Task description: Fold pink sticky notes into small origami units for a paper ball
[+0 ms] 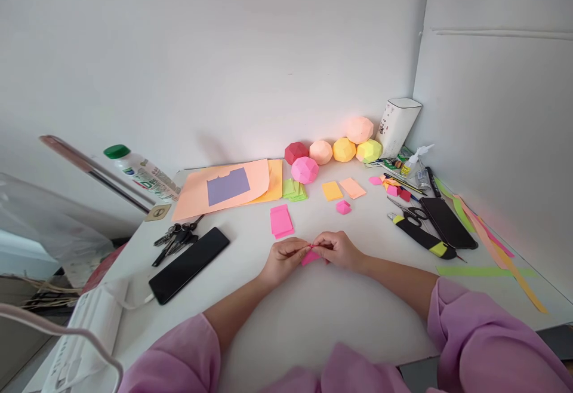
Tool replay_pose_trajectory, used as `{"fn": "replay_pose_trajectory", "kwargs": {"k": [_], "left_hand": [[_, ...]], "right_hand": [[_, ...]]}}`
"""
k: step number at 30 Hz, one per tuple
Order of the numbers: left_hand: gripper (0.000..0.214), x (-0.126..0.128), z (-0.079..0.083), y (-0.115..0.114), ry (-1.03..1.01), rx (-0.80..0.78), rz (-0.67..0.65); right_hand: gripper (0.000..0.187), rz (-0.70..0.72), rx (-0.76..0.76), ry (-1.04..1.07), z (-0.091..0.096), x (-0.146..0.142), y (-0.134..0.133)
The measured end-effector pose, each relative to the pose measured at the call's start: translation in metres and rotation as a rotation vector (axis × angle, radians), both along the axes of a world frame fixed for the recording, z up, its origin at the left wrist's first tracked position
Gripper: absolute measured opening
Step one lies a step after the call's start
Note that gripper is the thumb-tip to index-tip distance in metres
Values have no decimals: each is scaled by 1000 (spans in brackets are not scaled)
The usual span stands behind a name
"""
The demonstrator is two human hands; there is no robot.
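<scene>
Between my fingertips, low over the white table, is a small pink piece of paper [308, 257]. My left hand [285, 257] pinches its left side and my right hand [339, 249] pinches its upper right edge; both hands are closed, and the fingers hide part of the paper. Just beyond my left hand lies a small stack of pink paper slips [282, 221]. A small folded pink paper piece [344, 206] rests beyond my right hand. Farther back are a yellow slip [332, 190], a peach slip [353, 188] and several green slips [294, 189].
Faceted paper balls [305, 170] sit against the wall. Scissors [409, 212], a utility knife [423, 236], a black case [449, 223] and paper strips [486, 272] lie right. On the left are a phone [190, 265], keys [179, 238], a bottle [142, 171] and a power strip [87, 336].
</scene>
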State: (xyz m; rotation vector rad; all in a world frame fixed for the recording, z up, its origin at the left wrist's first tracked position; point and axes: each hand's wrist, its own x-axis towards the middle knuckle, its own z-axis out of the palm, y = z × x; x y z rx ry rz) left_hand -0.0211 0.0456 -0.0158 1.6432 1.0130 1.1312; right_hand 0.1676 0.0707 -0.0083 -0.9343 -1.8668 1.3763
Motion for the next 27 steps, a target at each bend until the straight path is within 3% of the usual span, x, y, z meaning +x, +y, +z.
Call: {"fn": "replay_pose_trajectory", "kwargs": {"k": [12, 27], "left_hand": [[16, 4, 3, -4, 158, 19, 23], [19, 4, 3, -5, 147, -115, -29]], "right_hand": [[14, 39, 162, -66, -4, -3, -2], [19, 47, 165, -77, 1, -2, -5]]}}
